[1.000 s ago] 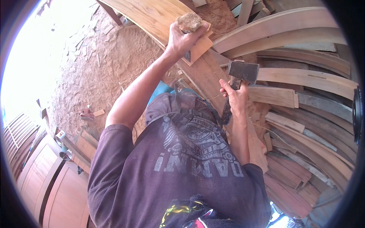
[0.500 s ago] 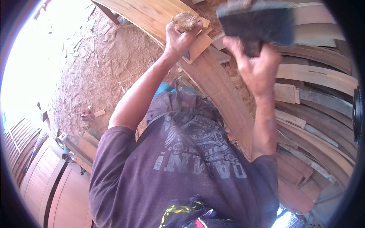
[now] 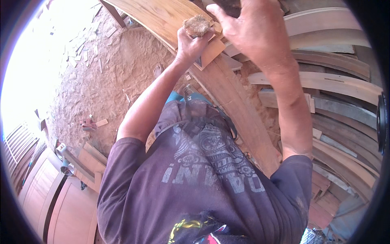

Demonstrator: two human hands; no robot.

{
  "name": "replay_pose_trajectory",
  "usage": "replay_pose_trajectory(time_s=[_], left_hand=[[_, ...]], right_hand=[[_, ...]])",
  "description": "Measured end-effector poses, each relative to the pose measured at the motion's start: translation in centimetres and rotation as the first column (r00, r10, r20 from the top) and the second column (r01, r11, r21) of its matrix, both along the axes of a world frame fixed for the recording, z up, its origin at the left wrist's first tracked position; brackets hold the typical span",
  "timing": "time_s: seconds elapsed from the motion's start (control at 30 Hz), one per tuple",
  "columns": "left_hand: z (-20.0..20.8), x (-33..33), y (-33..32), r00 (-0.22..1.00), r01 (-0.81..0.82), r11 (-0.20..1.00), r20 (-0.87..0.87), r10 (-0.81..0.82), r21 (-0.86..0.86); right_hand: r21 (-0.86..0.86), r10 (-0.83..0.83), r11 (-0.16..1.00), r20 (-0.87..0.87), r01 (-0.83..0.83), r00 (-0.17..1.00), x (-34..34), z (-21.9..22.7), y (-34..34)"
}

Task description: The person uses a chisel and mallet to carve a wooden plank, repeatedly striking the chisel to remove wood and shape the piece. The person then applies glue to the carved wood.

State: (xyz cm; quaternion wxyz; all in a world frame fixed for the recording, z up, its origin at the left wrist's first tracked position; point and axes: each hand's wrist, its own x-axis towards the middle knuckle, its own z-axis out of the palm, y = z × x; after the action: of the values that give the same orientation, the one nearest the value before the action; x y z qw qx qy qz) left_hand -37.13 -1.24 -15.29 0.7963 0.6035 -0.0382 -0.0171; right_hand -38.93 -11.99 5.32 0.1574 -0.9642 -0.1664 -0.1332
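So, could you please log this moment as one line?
left hand: grips frayed-topped handle | right hand: at upper edge, holds dark tool, mostly out of frame | ground: wood scraps scattered

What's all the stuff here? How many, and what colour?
Frayed handle: one, tan, top middle
Dark tool: one, blackish, cut off at top
Wide board: one, yellowish, top
Small wood piece: one, tan, near the handle
Long plank: one, brown, centre
Curved wood pieces: many, pale to brown, right
Panels: two, reddish, lower left
Scraps: many, pale, upper left
Ground: one, brown, left
Shirt: one, dark purple, lower middle
Patterned cloth: one, multicoloured, bottom
Left hand: one, bare, around the handle
Right hand: one, bare, holding the tool
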Motion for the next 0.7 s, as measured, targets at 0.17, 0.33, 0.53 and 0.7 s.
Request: replay_pose_trajectory(time_s=[0.17, 0.33, 0.53, 0.7], left_hand=[[-1.3, -0.4, -1.3, 0.991, -0.001, 0.997, 0.136, 0.011, -0.072], [-0.2, -1.1, 1.0, 0.997, 0.043, 0.998, -0.071, -0.04, 0.04], [-0.6, -2.3, 6.3, 0.948, -0.148, 0.937, -0.316, 0.043, -0.316], [-1.5, -3.6, 8.2, 0.933, -0.164, 0.943, -0.357, 0.052, -0.291]], right_hand=[[-0.302, -0.02, 0.951, -0.25, -0.059, 0.968, -0.1, -3.9, -2.4], [-0.157, -0.066, 0.988, -0.326, 0.015, 0.943, -1.0, -3.5, -2.6], [0.154, -0.197, 0.948, -0.405, 0.278, 0.893, -5.4, -7.6, -5.0], [0.292, -0.221, 0.855, -0.542, 0.429, 0.811, -10.5, -14.1, -7.8]])
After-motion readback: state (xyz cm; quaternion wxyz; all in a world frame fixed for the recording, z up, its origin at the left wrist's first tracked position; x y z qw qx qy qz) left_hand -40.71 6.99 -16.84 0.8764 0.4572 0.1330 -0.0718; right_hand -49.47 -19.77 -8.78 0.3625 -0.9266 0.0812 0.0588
